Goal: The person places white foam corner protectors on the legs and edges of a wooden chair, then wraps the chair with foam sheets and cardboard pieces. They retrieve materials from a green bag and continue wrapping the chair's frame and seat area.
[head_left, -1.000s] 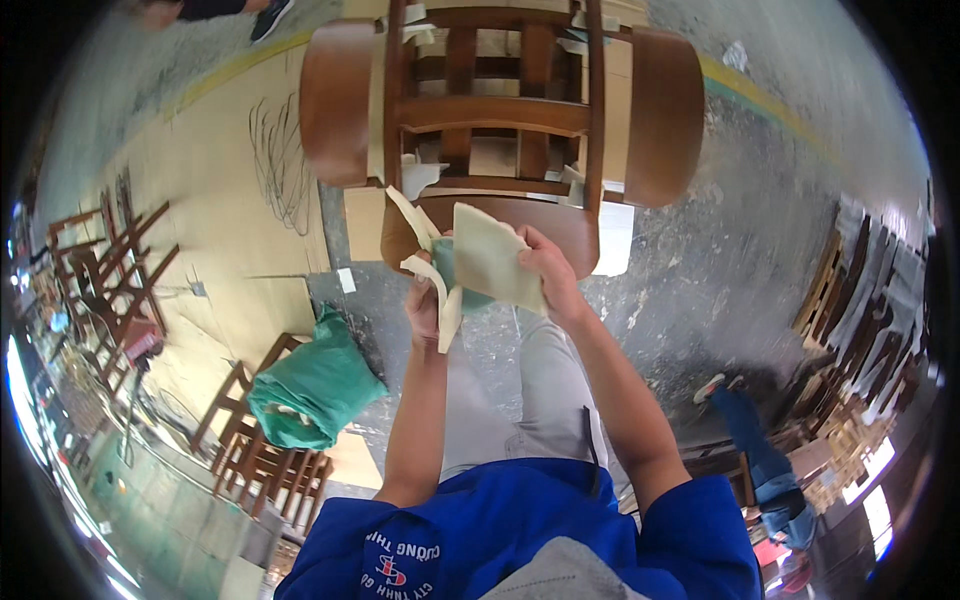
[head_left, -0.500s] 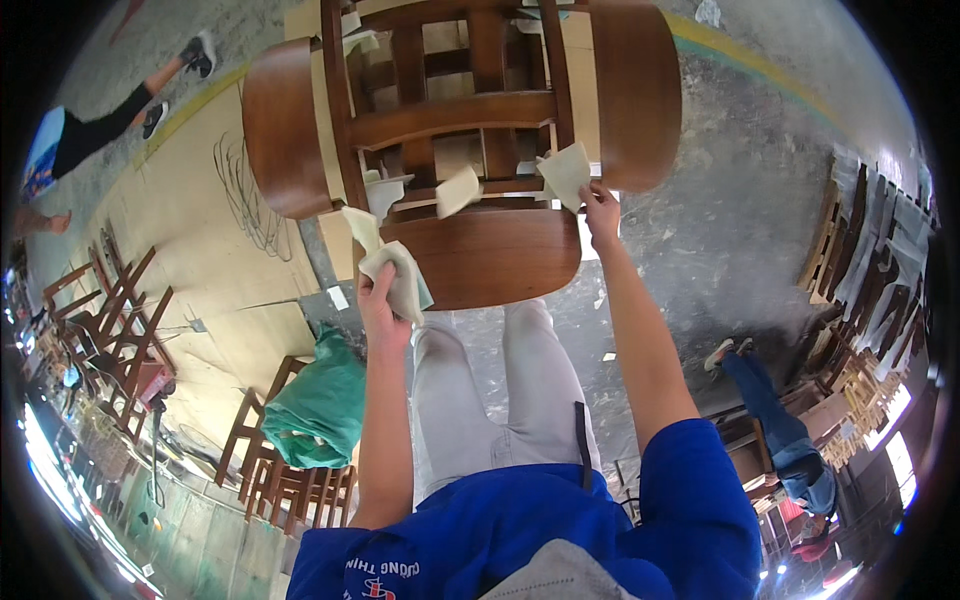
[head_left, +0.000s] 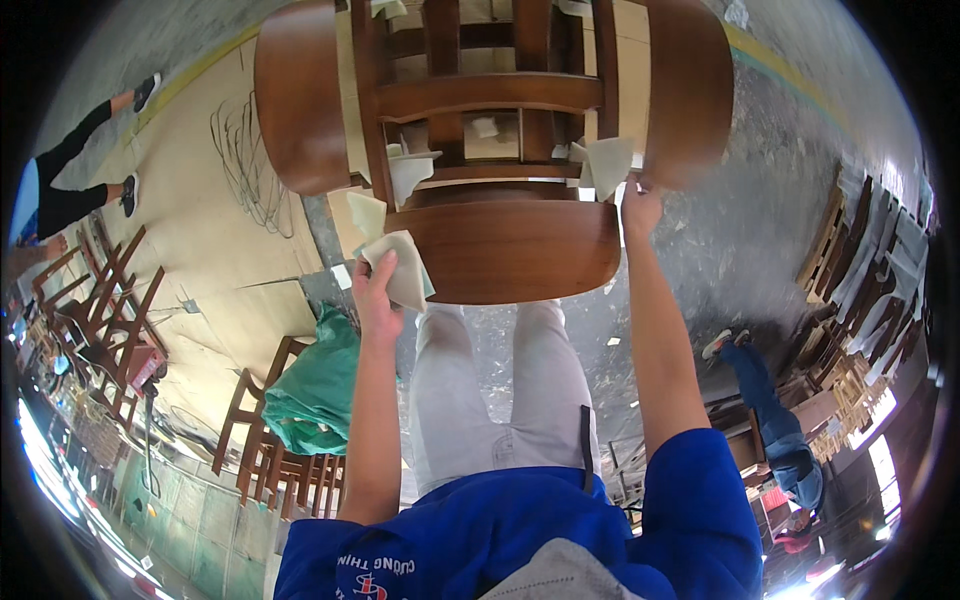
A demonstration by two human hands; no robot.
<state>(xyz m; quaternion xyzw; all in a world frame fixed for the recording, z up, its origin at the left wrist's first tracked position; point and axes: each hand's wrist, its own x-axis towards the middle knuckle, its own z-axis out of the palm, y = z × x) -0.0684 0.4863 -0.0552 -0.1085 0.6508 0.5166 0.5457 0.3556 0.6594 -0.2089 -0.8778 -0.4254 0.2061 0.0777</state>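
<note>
- Broad, dark-brown varnished wooden panel with rounded corners [head_left: 510, 255]: taken as landmark; its near edge is set just before the person's pale trousers [head_left: 465, 400].
- Dark-brown slatted wooden frame [head_left: 490, 95]: placed beyond the panel, flanked by two brown rounded side panels [head_left: 300, 100].
- Thin off-white rectangular pads, one green-edged [head_left: 402, 270]: held at the panel's left edge, gripped between thumb and fingers of the left hand [head_left: 378, 300].
- Off-white pad [head_left: 608, 165]: located at the panel's far right corner, against the frame.
- Right hand [head_left: 641, 208]: positioned beside that corner; whether the pad is grasped by its partly hidden fingers cannot be told.
- Folded off-white sheet [head_left: 410, 178]: lodged at the panel's far left corner.
- Tan cardboard sheets [head_left: 260, 275]: laid left of the panel, topped by dark wire loops [head_left: 245, 170].
- Scuffed grey concrete floor [head_left: 690, 260]: extended rightward from the panel's right edge toward stacked wooden parts [head_left: 880, 275].
- Green cloth bundle [head_left: 315, 390]: seen nearer and left of the panel.
</note>
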